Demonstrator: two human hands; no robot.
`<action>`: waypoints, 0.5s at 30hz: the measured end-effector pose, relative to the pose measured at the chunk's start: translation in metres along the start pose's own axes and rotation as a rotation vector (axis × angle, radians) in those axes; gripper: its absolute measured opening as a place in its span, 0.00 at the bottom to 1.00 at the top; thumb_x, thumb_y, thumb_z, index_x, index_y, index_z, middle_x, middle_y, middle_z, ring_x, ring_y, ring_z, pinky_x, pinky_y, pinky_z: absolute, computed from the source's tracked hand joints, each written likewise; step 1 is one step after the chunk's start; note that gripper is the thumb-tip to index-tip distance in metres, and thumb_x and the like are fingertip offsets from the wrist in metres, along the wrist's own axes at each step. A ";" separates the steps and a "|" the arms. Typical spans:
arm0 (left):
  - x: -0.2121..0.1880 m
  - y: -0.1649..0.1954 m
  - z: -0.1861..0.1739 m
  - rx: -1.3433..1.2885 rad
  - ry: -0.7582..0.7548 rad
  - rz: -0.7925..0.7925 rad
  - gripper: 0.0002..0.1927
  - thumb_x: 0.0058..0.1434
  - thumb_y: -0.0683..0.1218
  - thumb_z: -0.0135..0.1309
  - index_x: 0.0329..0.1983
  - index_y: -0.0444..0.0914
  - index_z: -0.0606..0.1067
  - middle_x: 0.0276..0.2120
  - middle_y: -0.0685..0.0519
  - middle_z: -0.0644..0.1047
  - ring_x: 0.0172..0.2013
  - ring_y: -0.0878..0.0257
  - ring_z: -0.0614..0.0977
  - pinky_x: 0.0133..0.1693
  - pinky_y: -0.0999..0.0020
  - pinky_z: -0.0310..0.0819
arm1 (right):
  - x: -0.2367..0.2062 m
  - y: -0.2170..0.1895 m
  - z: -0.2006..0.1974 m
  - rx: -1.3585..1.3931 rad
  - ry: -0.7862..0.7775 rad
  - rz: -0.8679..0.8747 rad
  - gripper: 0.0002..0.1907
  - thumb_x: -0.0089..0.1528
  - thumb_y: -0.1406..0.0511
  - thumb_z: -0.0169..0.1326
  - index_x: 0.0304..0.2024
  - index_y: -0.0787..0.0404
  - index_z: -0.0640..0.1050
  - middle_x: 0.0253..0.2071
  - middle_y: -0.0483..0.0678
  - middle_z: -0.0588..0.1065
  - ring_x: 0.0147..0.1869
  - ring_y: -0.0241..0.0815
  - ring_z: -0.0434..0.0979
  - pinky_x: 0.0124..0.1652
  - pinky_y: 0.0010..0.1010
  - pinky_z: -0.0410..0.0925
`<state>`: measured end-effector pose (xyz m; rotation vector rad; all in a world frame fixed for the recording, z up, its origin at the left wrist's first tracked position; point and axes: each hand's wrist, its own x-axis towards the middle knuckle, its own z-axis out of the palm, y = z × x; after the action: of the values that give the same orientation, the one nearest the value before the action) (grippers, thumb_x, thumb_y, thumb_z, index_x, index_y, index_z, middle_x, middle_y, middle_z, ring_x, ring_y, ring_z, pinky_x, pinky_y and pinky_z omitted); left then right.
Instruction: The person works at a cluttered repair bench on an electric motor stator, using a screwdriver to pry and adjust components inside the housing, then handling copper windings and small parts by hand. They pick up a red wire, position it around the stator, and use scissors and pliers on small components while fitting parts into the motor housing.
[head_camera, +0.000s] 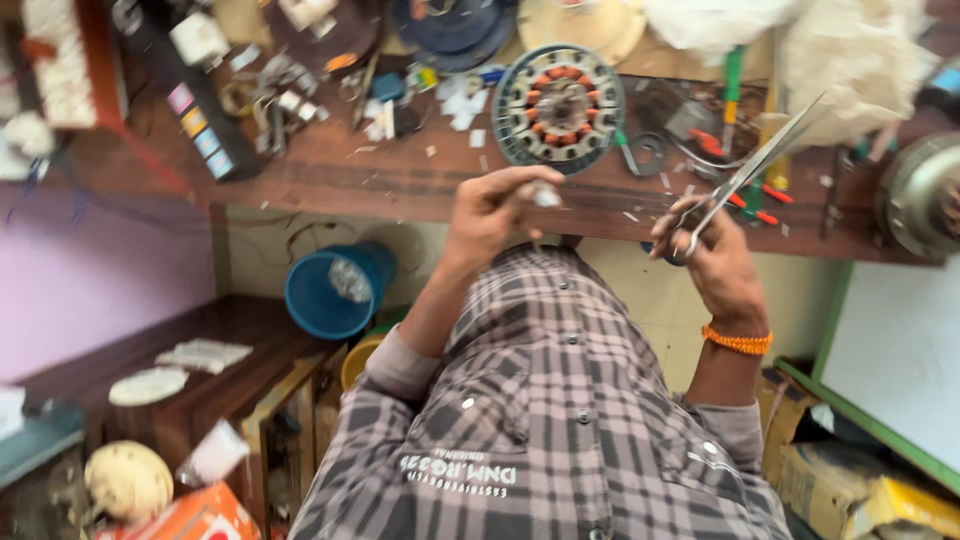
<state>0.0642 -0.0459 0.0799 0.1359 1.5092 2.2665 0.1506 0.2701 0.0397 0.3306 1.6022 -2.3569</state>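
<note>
The left hand (497, 207) is raised over the near edge of the worktop (400, 180), its grip narrow: thumb and fingertips pinch a small pale piece (545, 195), blurred, perhaps paper or tape. The right hand (715, 255) has its grip closed around scissors (748, 172), fingers through the loops and the long steel blades pointing up and away to the right. The blades look close together, though blur keeps that from being certain. The piece and the blades are apart — nothing lies between them.

As for progress, pale scraps (462, 108) are strewn over the wood, so some cutting seems to be done already. The piece in the left hand looks uncut. Beyond that the view does not show what is left.

Just beyond the left hand a stator (560, 105) lies flat on the worktop — a round grey ring of stacked metal, ribbed at the rim, with a circle of copper-orange coils around a dull hub. The worktop is dark reddish wood, worn and littered. To the right lie a green-handled screwdriver (733, 75) and a heap of white fluffy wadding (850, 60). Below the worktop's edge stands a blue plastic bucket (335, 290), round and smooth. An orange beaded band (737, 342) circles the right wrist, and a grey checked shirt (560, 400) fills the foreground.
</note>
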 end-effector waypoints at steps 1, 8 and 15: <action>0.001 0.000 0.004 -0.041 0.000 -0.031 0.13 0.74 0.40 0.52 0.60 0.34 0.76 0.41 0.49 0.82 0.37 0.67 0.82 0.33 0.74 0.80 | 0.002 -0.001 0.010 -0.026 -0.060 0.008 0.26 0.61 0.65 0.64 0.59 0.63 0.70 0.45 0.48 0.75 0.47 0.41 0.78 0.48 0.34 0.75; 0.004 -0.010 0.006 -0.197 -0.006 -0.063 0.09 0.69 0.44 0.59 0.49 0.35 0.77 0.38 0.48 0.85 0.36 0.64 0.87 0.26 0.76 0.75 | 0.016 -0.006 0.055 -0.219 -0.286 0.255 0.37 0.50 0.61 0.71 0.59 0.64 0.73 0.39 0.41 0.73 0.42 0.32 0.73 0.40 0.26 0.68; 0.005 -0.016 -0.003 -0.208 0.177 0.018 0.10 0.70 0.43 0.58 0.50 0.31 0.80 0.37 0.48 0.84 0.33 0.61 0.88 0.24 0.76 0.73 | 0.017 -0.017 0.079 -0.308 -0.445 0.346 0.35 0.49 0.61 0.71 0.57 0.64 0.76 0.35 0.40 0.72 0.40 0.30 0.71 0.41 0.23 0.67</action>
<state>0.0630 -0.0409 0.0634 -0.1142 1.3474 2.4887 0.1260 0.2006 0.0774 0.0095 1.5121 -1.7418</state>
